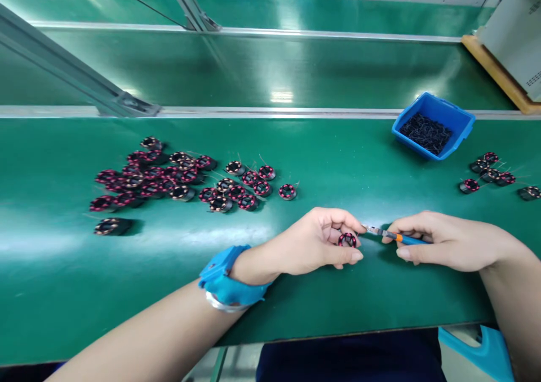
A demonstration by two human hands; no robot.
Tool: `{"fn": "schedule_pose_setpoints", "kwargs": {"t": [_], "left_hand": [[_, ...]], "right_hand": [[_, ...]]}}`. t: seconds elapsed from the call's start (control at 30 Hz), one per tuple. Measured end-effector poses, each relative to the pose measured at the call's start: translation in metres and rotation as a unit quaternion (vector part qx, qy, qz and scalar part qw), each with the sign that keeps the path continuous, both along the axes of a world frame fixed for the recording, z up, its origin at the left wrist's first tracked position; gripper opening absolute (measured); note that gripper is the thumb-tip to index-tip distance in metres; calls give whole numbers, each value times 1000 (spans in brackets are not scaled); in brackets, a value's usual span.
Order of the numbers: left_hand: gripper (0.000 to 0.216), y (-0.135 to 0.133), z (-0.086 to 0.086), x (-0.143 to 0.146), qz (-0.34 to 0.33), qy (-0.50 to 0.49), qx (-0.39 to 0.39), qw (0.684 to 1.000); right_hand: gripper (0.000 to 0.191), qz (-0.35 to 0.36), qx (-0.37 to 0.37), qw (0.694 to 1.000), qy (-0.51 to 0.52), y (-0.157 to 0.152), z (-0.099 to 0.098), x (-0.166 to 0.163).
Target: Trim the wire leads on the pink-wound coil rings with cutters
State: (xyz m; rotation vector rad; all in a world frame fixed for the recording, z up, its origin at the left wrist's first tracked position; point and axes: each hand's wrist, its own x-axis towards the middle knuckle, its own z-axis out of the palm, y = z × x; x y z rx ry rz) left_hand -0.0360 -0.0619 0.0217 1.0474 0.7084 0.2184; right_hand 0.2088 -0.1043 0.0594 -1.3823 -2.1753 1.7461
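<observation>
My left hand [315, 241] is closed around a small motor stator [347, 240], a black ring wound with reddish-pink wire. A blue strap and a silvery bangle circle that wrist. In my right hand [448, 238] is a pair of pliers or cutters [399, 237] with blue and orange handles, the fingers wrapped round them. The tool's metal jaws point left and reach close to the left fingertips, by the stator's wire ends. Whether the jaws touch a wire is too small to tell.
Many stators [152, 173] lie grouped on the green table [169, 292] at left, and several more [490, 173] at right. A blue bin [459, 137] with short dark pieces stands at the back right. Metal posts [84, 66] rise behind.
</observation>
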Motion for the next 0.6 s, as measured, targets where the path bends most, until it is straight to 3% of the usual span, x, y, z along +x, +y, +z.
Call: {"fn": "schedule_pose_setpoints", "kwargs": {"t": [0.43, 0.6], "left_hand": [[34, -1, 1, 0, -4, 5, 13, 1000], [40, -2, -1, 0, 5, -15, 17, 1000]], "right_hand": [[28, -5, -16, 1000, 11, 0, 0, 0], [33, -55, -55, 997, 15, -2, -3, 1]]}}
